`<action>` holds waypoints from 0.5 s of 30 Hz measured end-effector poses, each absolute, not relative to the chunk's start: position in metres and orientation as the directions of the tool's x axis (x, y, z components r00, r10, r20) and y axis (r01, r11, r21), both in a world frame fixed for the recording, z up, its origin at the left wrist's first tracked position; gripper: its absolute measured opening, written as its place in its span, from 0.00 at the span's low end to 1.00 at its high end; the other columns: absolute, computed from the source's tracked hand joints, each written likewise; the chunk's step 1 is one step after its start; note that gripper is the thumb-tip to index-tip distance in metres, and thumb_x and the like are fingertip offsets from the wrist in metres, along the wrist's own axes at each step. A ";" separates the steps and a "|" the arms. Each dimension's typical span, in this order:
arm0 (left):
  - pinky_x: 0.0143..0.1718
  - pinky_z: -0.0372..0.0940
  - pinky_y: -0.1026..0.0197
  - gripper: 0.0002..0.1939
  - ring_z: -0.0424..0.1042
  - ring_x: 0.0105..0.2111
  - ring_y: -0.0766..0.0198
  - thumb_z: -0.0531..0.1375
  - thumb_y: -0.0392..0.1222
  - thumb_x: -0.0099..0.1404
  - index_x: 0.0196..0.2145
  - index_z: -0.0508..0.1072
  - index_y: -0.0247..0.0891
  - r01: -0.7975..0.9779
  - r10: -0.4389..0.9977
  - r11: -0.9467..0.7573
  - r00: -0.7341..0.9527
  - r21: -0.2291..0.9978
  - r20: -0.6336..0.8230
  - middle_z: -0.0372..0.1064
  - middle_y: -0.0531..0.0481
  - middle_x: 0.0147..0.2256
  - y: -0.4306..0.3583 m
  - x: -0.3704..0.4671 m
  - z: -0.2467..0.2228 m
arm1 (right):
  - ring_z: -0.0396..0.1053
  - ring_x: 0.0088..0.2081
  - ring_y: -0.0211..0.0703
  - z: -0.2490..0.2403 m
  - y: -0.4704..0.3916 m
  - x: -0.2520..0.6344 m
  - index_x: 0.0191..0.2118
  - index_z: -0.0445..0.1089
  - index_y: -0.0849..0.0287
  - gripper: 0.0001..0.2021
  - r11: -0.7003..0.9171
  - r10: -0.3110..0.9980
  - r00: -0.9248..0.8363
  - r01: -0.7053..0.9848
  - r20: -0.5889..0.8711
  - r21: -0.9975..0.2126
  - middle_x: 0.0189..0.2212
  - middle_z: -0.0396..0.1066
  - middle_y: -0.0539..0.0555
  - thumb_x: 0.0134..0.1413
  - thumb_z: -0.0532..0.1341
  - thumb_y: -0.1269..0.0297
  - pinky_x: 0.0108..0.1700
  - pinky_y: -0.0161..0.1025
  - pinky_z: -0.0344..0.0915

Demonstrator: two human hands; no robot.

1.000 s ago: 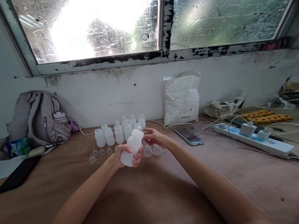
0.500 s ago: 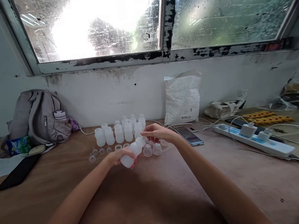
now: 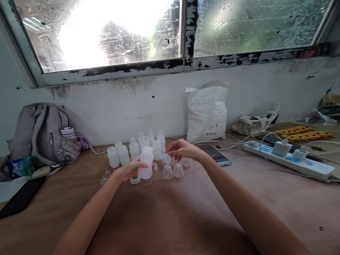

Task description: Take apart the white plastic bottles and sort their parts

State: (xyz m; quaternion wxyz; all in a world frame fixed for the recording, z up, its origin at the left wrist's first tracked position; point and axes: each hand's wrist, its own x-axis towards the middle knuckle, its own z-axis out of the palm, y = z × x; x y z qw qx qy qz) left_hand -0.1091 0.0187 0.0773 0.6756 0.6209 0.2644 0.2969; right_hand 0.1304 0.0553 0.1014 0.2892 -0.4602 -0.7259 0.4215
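My left hand (image 3: 133, 169) is wrapped round a frosted white bottle (image 3: 145, 163), which leans slightly to the right with its mouth up. To its right, my right hand (image 3: 182, 149) is pinched just above several clear caps (image 3: 167, 171); what its fingertips hold, if anything, is too small to make out. Behind the held bottle stand several frosted bottles (image 3: 123, 155) in rows, some topped with clear nipples. A clear ring (image 3: 135, 179) lies below my left hand, and small clear nipples (image 3: 107, 173) lie to the left, partly hidden by it.
At the left are a grey backpack (image 3: 43, 135) and a black phone (image 3: 21, 197). A white plastic package (image 3: 207, 111) leans on the wall behind another phone (image 3: 214, 154). A white power strip (image 3: 288, 159) with cables and several yellow pieces (image 3: 310, 136) lie at the right.
The held bottle has turned more upright and moved up. My right hand has come away from its mouth and shifted slightly right.
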 end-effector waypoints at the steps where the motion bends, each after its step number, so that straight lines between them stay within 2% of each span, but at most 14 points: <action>1: 0.35 0.62 0.62 0.16 0.67 0.37 0.60 0.58 0.40 0.51 0.38 0.65 0.34 -0.074 0.744 0.035 0.667 0.997 0.023 0.67 0.44 0.36 0.020 -0.112 0.081 | 0.64 0.19 0.34 0.100 0.054 0.127 0.27 0.68 0.65 0.10 0.226 0.900 -0.436 0.434 0.016 -0.872 0.19 0.68 0.52 0.37 0.65 0.64 0.18 0.30 0.63; 5: 0.32 0.61 0.63 0.16 0.67 0.34 0.61 0.59 0.46 0.51 0.37 0.67 0.35 0.076 0.869 -0.125 0.489 0.989 0.072 0.67 0.46 0.35 0.025 -0.126 0.096 | 0.64 0.20 0.33 0.092 0.045 0.105 0.28 0.69 0.64 0.06 0.259 0.836 -0.546 0.477 -0.053 -0.840 0.20 0.68 0.51 0.39 0.63 0.68 0.18 0.28 0.62; 9: 0.34 0.61 0.62 0.22 0.66 0.35 0.61 0.62 0.48 0.47 0.39 0.67 0.36 0.227 0.933 -0.294 0.280 0.928 0.227 0.67 0.49 0.35 0.028 -0.141 0.111 | 0.62 0.18 0.33 0.082 0.035 0.085 0.26 0.68 0.62 0.03 0.306 0.754 -0.643 0.522 -0.132 -0.796 0.18 0.66 0.49 0.40 0.60 0.72 0.17 0.29 0.60; 12: 0.37 0.63 0.61 0.30 0.66 0.35 0.64 0.63 0.48 0.45 0.46 0.60 0.41 0.232 0.930 -0.366 0.113 0.901 0.349 0.64 0.51 0.37 0.029 -0.151 0.118 | 0.61 0.17 0.33 0.076 0.033 0.079 0.25 0.67 0.62 0.02 0.316 0.724 -0.669 0.536 -0.165 -0.783 0.16 0.64 0.47 0.39 0.60 0.73 0.17 0.30 0.59; 15: 0.34 0.64 0.62 0.34 0.66 0.31 0.67 0.63 0.48 0.47 0.49 0.53 0.45 0.249 0.901 -0.426 0.026 0.870 0.434 0.62 0.54 0.33 0.030 -0.157 0.123 | 0.62 0.17 0.32 0.073 0.035 0.079 0.24 0.67 0.63 0.02 0.325 0.711 -0.683 0.533 -0.170 -0.781 0.16 0.64 0.47 0.39 0.59 0.73 0.18 0.29 0.60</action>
